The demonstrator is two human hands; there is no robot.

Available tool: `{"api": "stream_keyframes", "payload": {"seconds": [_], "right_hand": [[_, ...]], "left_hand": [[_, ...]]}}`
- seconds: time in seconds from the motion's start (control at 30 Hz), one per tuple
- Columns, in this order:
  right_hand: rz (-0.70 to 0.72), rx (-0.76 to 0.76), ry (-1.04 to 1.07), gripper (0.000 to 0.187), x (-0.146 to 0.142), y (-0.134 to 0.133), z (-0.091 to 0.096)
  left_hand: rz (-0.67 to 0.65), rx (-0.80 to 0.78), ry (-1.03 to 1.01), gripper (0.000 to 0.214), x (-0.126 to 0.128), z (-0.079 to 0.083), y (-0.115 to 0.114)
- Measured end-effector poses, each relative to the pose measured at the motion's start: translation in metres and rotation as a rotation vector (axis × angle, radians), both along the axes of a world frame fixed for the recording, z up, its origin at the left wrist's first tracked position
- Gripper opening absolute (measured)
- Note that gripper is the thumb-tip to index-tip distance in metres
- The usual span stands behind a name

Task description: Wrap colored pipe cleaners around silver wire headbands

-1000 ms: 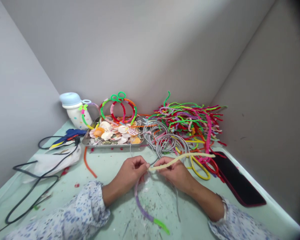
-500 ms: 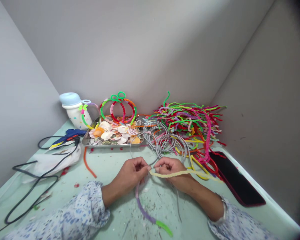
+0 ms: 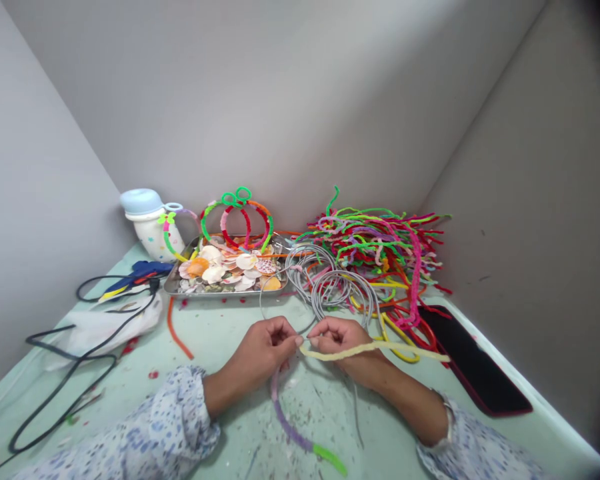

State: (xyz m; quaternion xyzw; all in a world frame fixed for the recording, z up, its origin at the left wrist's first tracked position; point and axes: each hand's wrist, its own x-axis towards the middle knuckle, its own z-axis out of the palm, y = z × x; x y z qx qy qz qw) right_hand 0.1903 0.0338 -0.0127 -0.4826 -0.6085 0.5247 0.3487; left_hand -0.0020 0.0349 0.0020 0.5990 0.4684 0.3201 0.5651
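My left hand (image 3: 263,351) and my right hand (image 3: 344,345) meet at the table's middle, both pinched shut. The left hand pinches a thin grey hoop that is partly wrapped in purple and green pipe cleaner (image 3: 293,430), which curves down toward me. The right hand pinches a pale yellow pipe cleaner (image 3: 380,349) at the same spot. This yellow strand runs right, across my right wrist, toward the phone. Bare grey wire hoops (image 3: 330,287) lie just beyond my hands.
A heap of coloured pipe cleaners (image 3: 380,247) sits at back right. A metal tray (image 3: 177,288) holds shells, with wrapped hoops (image 3: 240,217) standing behind it. A white jug (image 3: 153,227), a blue glue gun (image 3: 140,272), black cables (image 3: 70,360) and a dark phone (image 3: 475,367) lie around.
The free end of the yellow pipe cleaner swung down and toward me, from pointing up-right to lying across my right wrist. Both hands stayed almost in place.
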Motion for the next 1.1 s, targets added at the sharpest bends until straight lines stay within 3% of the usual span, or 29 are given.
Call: {"api": "stream_keyframes", "payload": {"seconds": [0.23,0.53,0.87,1.1], "right_hand": [[-0.039,-0.039,-0.046,0.01,-0.004,0.0,0.006],[0.01,-0.006,-0.052,0.011,-0.001,0.0,0.007],[0.014,-0.021,-0.007,0.01,-0.002,0.0,0.004],[0.009,-0.029,-0.016,0.011,-0.002,0.0,0.007]], "left_hand": [[-0.004,0.057,0.07,0.022,0.0,-0.002,-0.002],[-0.003,0.327,0.284,0.017,-0.002,-0.003,-0.004],[-0.016,0.447,0.414,0.015,-0.003,-0.001,-0.006],[-0.011,0.436,0.365,0.019,-0.004,0.003,-0.006]]}}
